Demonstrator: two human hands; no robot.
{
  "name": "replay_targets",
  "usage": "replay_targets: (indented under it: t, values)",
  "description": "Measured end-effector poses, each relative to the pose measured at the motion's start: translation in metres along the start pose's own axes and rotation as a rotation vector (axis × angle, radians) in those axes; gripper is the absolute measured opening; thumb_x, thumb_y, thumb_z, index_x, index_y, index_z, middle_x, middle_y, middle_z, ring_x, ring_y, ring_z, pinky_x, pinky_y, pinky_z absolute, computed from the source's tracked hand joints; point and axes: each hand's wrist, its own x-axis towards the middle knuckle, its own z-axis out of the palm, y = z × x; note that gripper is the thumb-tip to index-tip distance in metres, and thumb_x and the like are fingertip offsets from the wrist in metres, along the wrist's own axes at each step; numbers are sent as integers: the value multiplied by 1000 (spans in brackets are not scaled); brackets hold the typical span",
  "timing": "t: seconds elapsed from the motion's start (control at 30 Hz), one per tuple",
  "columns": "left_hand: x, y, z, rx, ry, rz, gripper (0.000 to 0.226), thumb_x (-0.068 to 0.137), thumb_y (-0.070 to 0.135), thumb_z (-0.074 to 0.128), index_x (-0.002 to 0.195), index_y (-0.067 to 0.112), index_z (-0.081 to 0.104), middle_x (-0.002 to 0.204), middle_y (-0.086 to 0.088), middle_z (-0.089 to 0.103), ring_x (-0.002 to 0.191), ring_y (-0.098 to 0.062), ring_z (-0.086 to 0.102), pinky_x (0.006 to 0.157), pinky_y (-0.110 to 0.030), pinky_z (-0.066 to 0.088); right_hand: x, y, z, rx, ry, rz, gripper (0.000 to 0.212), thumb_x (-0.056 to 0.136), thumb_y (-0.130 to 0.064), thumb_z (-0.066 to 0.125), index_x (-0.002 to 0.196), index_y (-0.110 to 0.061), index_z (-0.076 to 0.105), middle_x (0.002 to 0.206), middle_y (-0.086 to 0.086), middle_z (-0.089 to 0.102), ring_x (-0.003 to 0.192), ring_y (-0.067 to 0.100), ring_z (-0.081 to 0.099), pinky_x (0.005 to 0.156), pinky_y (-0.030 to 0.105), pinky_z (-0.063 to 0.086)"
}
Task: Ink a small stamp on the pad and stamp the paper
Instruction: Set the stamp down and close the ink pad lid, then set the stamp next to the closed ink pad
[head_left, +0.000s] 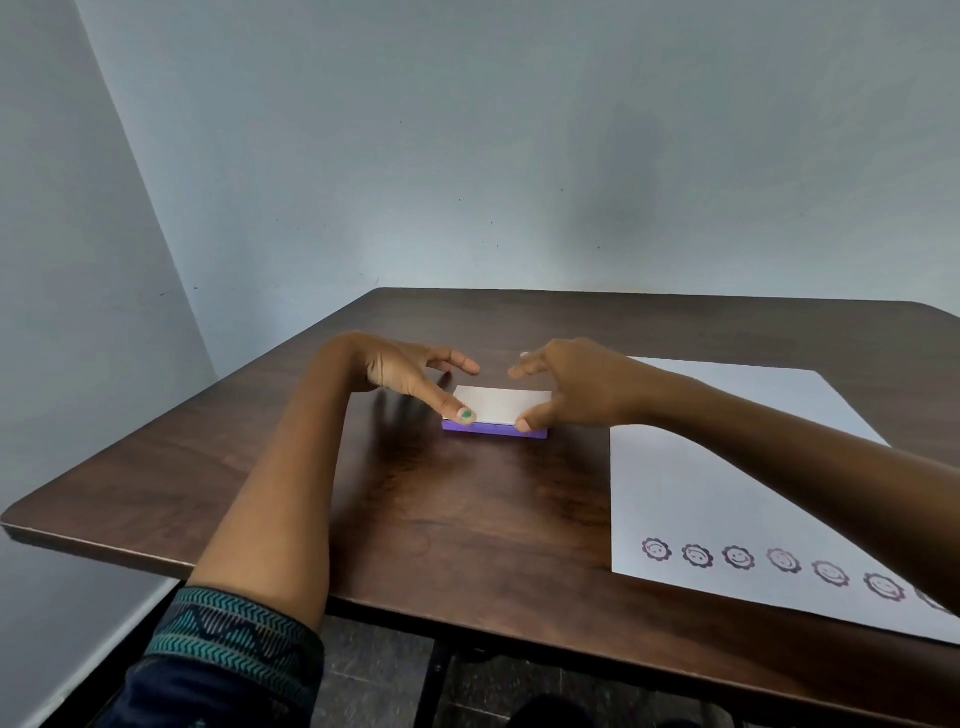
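A closed ink pad with a white lid and purple base lies in the middle of the dark wooden table. My left hand arches over its left end, thumb tip on the lid's near left corner, fingers spread behind it. On the right end rests my right hand, thumb tip on the near right corner, fingers over the far edge. A white paper lies to the right, with a row of several purple smiley flower stamps along its near edge. No small stamp is visible.
The table stands in a corner between pale blue walls. Its left edge and near edge run close to my forearms. Dark floor and a table leg show below.
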Motion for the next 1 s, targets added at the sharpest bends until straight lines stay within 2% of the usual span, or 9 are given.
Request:
replay_targets:
  t: [0.13, 0.23, 0.33, 0.37, 0.47, 0.57, 0.63, 0.77, 1.0]
  values:
    - [4, 16, 12, -107, 44, 79, 75, 77, 52, 62, 142, 24, 37, 147, 5, 37, 129, -6, 33, 104, -22, 22, -8, 6, 2, 9, 166, -34, 51, 83, -34, 64, 129, -15, 54, 137, 5, 54, 124, 21, 49, 103, 32, 38]
    - [15, 25, 22, -132, 168, 95, 54, 90, 48, 48, 135, 21, 46, 138, 1, 49, 128, -14, 42, 103, -24, 27, -9, 10, -1, -17, 330, -133, 34, 86, -27, 57, 117, -13, 63, 122, 9, 66, 110, 25, 59, 97, 36, 45]
    - [31, 29, 28, -102, 270, 100, 46, 97, 46, 36, 131, 18, 49, 135, -10, 51, 115, -14, 45, 91, -24, 36, 5, 22, -15, -117, 428, -215, 29, 87, -25, 53, 109, -13, 66, 114, 8, 69, 106, 25, 60, 93, 38, 46]
    - [39, 28, 28, -89, 290, 114, 46, 98, 44, 34, 131, 17, 49, 135, -10, 51, 114, -13, 45, 91, -25, 36, 13, 27, -20, -121, 438, -242, 27, 86, -24, 52, 106, -13, 67, 111, 7, 69, 104, 25, 60, 91, 38, 47]
    - [61, 23, 12, -60, 325, 145, 45, 98, 42, 34, 136, 20, 45, 141, 2, 47, 127, -10, 41, 111, -32, 28, 46, 44, -33, -92, 406, -330, 23, 84, -22, 55, 97, -11, 71, 101, 7, 72, 93, 22, 64, 87, 35, 48]
    - [80, 17, 2, -30, 379, 124, 43, 98, 38, 34, 137, 22, 43, 139, 5, 46, 126, -9, 41, 107, -28, 27, 83, 59, -38, -71, 359, -384, 24, 84, -22, 54, 96, -9, 72, 95, 5, 72, 85, 15, 65, 77, 21, 46]
    - [85, 11, 10, -110, 426, 131, 43, 98, 35, 35, 139, 22, 40, 139, 7, 45, 126, -7, 41, 103, -23, 27, 100, 69, -36, -53, 343, -368, 27, 86, -22, 52, 100, -9, 70, 99, 5, 72, 88, 15, 64, 77, 20, 45]
    - [71, 0, 26, -353, 491, 180, 50, 96, 38, 37, 143, 21, 35, 145, 10, 39, 130, 4, 36, 108, -16, 26, 116, 77, -27, 11, 298, -266, 34, 89, -27, 47, 115, -12, 62, 120, 5, 65, 110, 20, 58, 95, 33, 44]
    - [54, 5, 34, -776, 698, 76, 35, 94, 38, 40, 126, 30, 51, 134, 5, 55, 126, -10, 49, 110, -34, 35, 99, 61, -33, 65, 202, -32, 44, 93, -29, 42, 133, -11, 48, 144, 9, 47, 132, 25, 40, 104, 38, 31]
